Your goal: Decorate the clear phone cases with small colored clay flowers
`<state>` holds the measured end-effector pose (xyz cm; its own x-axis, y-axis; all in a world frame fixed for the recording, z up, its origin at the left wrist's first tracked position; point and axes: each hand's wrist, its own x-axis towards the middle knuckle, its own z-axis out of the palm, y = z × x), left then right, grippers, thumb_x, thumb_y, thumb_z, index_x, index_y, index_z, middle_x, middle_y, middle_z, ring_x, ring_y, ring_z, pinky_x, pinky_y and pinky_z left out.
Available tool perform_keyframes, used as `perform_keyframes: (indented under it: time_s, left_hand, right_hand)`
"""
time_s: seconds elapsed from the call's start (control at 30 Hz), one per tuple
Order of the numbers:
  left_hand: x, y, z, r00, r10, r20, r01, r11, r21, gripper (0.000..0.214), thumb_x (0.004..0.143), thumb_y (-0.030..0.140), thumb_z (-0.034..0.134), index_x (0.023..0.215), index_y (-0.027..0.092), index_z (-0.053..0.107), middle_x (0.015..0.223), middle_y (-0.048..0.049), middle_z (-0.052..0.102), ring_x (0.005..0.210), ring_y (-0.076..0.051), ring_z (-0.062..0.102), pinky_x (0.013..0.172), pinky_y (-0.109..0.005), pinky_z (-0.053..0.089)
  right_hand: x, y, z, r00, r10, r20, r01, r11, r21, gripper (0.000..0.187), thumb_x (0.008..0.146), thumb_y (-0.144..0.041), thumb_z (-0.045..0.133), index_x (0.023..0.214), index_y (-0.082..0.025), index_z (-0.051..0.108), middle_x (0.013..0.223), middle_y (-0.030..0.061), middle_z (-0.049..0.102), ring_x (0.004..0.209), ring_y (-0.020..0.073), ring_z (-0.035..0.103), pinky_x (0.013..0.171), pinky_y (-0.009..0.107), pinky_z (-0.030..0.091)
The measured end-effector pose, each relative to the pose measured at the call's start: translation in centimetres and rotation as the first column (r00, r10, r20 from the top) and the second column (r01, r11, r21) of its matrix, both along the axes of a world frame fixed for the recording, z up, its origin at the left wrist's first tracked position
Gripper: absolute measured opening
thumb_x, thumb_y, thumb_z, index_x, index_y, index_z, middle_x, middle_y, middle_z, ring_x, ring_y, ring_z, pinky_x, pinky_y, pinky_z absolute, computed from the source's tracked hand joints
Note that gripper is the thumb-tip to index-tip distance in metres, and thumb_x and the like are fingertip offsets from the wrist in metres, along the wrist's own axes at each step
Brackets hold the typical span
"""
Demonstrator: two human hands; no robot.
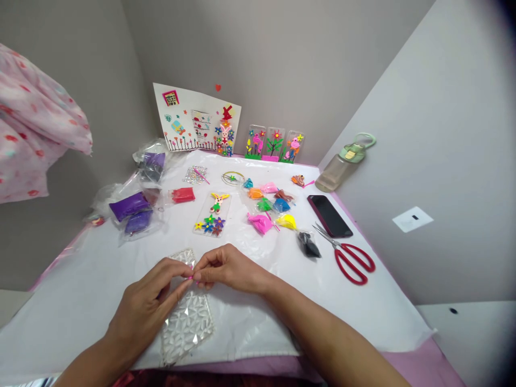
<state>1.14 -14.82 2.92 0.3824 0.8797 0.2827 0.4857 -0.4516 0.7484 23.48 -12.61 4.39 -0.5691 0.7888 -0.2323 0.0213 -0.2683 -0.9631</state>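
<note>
By the left hand (147,301), a small pink bit (190,277), partly hidden, is pinched between thumb and fingertip above a clear patterned panel (188,322), whose long axis is laid near to far on the bench (258,328); from the right, it is pinched equally closely by the right hand (230,269).

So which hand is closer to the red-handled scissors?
Right. The right hand is left of the scissors; the left hand is farther left, beyond the right hand.
</note>
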Motion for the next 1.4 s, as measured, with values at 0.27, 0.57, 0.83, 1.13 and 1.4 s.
perform_keyframes:
  time_s: [0.27,0.57,0.83,1.13,1.4]
  left_hand:
    - [-0.3,0.3,1.3,0.999,-0.022,-0.030,0.017,0.986,-0.165,0.027,0.094,0.051,0.062,0.090,0.027,0.072,0.072,0.0042,0.063,0.054,-0.012,0.051,0.055,-0.020,0.045]
    - [-2.6,0.3,0.6,0.980,0.189,-0.058,-0.198,0.931,-0.307,0.042,0.088,0.068,0.060,0.105,0.035,0.081,0.114,0.0024,0.082,0.107,-0.025,0.077,0.092,-0.027,0.061]
    - [-1.9,0.1,0.9,0.995,0.096,0.022,-0.086,0.957,-0.277,0.039,0.094,0.061,0.058,0.116,0.038,0.080,0.128,0.0022,0.076,0.119,-0.023,0.072,0.099,-0.024,0.058]
    - [-1.9,0.0,1.1,0.970,0.239,-0.038,-0.240,0.928,-0.287,0.039,0.080,0.068,0.070,0.084,0.030,0.078,0.080,0.0018,0.074,0.072,-0.019,0.066,0.062,-0.022,0.053]
    - [-1.6,0.1,1.4,0.964,0.262,-0.038,-0.264,0.939,-0.219,0.032,0.078,0.061,0.070,0.075,0.030,0.078,0.078,0.0058,0.077,0.069,-0.018,0.069,0.062,-0.021,0.054]
  right_hand:
    - [0.2,-0.2,1.0,0.991,0.102,-0.083,-0.106,0.993,-0.051,0.029,0.079,-0.040,0.085,0.085,-0.013,0.074,0.074,-0.0024,0.066,0.067,0.0083,0.058,0.068,0.021,0.046]
    - [0.5,-0.1,1.8,0.967,0.130,-0.219,-0.156,0.982,-0.107,0.041,0.075,-0.049,0.088,0.088,-0.013,0.075,0.078,-0.0010,0.070,0.069,0.0077,0.063,0.071,0.021,0.050]
    - [0.5,0.1,2.2,0.987,0.041,-0.153,-0.055,0.995,-0.087,0.043,0.073,-0.054,0.088,0.085,-0.014,0.075,0.071,-0.0026,0.068,0.065,0.0082,0.061,0.070,0.023,0.049]
    - [0.4,0.2,2.1,0.989,0.027,-0.145,-0.039,0.996,-0.079,0.050,0.067,-0.059,0.090,0.084,-0.014,0.074,0.070,-0.0025,0.067,0.064,0.0080,0.060,0.068,0.023,0.047]
    - [0.4,0.3,1.6,0.987,0.024,-0.158,-0.037,0.996,-0.085,0.043,0.073,-0.052,0.089,0.087,-0.014,0.074,0.072,-0.0024,0.068,0.065,0.0082,0.061,0.069,0.023,0.048]
